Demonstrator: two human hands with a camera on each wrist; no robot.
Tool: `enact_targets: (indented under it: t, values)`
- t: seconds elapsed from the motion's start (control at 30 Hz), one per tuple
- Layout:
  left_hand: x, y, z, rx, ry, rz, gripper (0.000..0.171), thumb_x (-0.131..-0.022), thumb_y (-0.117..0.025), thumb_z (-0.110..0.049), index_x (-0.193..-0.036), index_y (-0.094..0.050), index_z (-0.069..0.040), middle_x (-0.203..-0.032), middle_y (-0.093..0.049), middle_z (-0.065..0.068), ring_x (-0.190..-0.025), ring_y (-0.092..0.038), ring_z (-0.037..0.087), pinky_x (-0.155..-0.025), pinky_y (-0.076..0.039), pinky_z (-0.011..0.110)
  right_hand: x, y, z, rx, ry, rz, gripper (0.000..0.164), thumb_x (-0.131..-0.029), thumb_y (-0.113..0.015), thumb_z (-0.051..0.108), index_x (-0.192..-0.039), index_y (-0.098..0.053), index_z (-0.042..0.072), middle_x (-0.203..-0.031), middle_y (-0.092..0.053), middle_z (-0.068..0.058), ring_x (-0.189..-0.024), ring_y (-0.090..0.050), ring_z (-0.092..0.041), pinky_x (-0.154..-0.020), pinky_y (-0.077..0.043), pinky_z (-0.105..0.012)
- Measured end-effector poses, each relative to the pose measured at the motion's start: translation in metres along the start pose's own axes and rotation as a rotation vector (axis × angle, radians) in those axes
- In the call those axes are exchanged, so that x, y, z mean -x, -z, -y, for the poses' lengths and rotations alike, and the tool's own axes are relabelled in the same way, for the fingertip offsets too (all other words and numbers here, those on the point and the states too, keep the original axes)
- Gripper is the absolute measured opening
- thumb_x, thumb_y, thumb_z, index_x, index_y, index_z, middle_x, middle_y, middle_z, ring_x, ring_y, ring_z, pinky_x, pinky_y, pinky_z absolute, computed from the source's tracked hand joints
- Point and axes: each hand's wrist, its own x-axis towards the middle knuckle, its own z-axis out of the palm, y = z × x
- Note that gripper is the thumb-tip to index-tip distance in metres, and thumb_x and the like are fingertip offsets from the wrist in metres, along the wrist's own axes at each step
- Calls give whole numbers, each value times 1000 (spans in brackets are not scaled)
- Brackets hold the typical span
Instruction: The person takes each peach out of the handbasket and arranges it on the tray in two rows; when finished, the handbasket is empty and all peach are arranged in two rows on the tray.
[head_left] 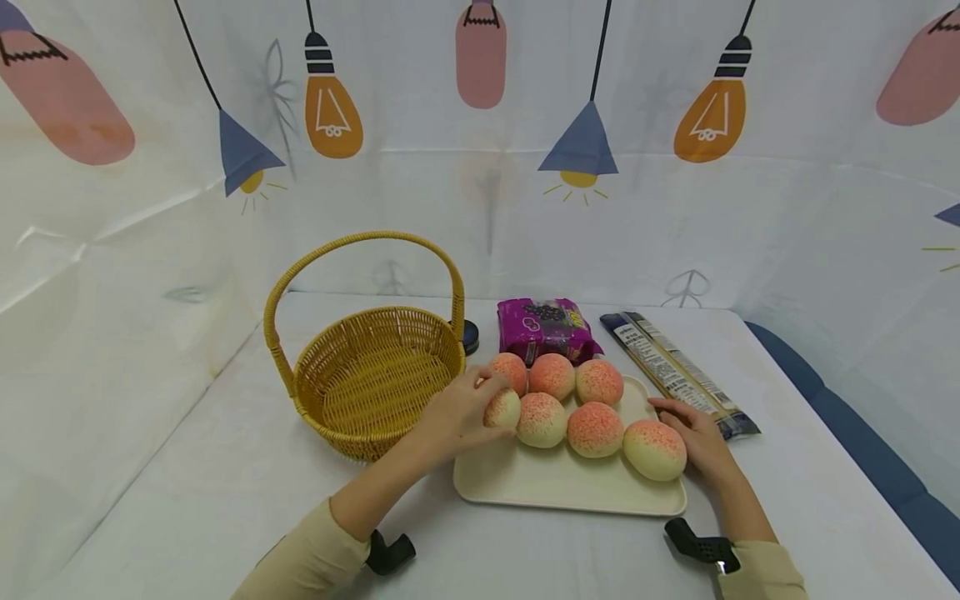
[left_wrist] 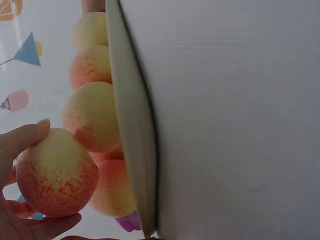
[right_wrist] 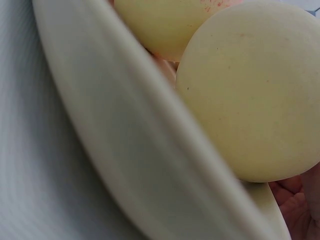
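Note:
My left hand [head_left: 467, 414] holds a round yellow peach [left_wrist: 57, 172] with red speckles, thumb on one side and fingers on the other. This peach is over the left end of a cream tray [head_left: 570, 490]. Several more peaches sit on the tray in two rows, among them a speckled one [head_left: 542, 421] right beside the held one. At the tray's right side, my right hand [head_left: 693, 433] rests by the rim, its fingers reaching behind the rightmost peach [head_left: 655, 451]. In the right wrist view that pale peach [right_wrist: 255, 95] hides most of this hand.
A yellow wicker basket [head_left: 375, 387] with a tall handle stands left of the tray. Behind the tray lie a purple packet [head_left: 543, 327] and, to the right, a long dark package [head_left: 678, 371]. A small black round object [head_left: 470, 337] is behind the basket. A blue chair [head_left: 847, 417] borders the table's right.

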Motion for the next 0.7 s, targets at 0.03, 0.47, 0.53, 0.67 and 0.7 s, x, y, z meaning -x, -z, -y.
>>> enact_targets:
  t: [0.03, 0.47, 0.53, 0.67, 0.7]
  values:
    - [0, -2, 1, -9, -3, 9, 56, -71, -75, -44, -117, -56, -20, -113, -51, 6, -88, -55, 19, -62, -48, 32, 0, 0, 0, 4, -2, -1, 44, -99, -40, 29, -133, -44, 2, -134, -41, -22, -105, -46, -13, -77, -43, -17]
    - [-7, -13, 7, -29, -13, 168, 59, -69, -79, -31, -121, -54, -17, -113, -43, 10, -94, -45, 22, -63, -46, 29, 0, 1, 2, -25, -22, 8, 45, -99, -39, 29, -134, -43, 1, -136, -38, -22, -109, -45, -17, -78, -43, -16]
    - [-8, -14, 6, -50, 6, 219, 55, -73, -76, -30, -122, -54, -18, -120, -41, 14, -101, -45, 27, -66, -48, 34, 0, 1, 1, -37, -27, 10, 45, -99, -39, 29, -134, -42, 1, -136, -38, -22, -104, -46, -9, -78, -43, -17]
    - [-9, -19, 6, -85, 33, 290, 52, -75, -73, -26, -123, -54, -20, -129, -34, 17, -110, -42, 35, -66, -50, 39, 0, 0, 2, -54, -31, 10, 45, -99, -39, 28, -134, -42, 1, -135, -38, -22, -100, -47, -5, -77, -44, -18]
    - [-9, -20, 7, -88, 35, 295, 51, -76, -73, -25, -123, -54, -21, -129, -34, 17, -110, -43, 35, -67, -50, 39, 0, 0, 2, -51, -30, 10, 45, -99, -39, 28, -134, -42, 1, -135, -38, -22, -101, -47, -7, -77, -44, -18]
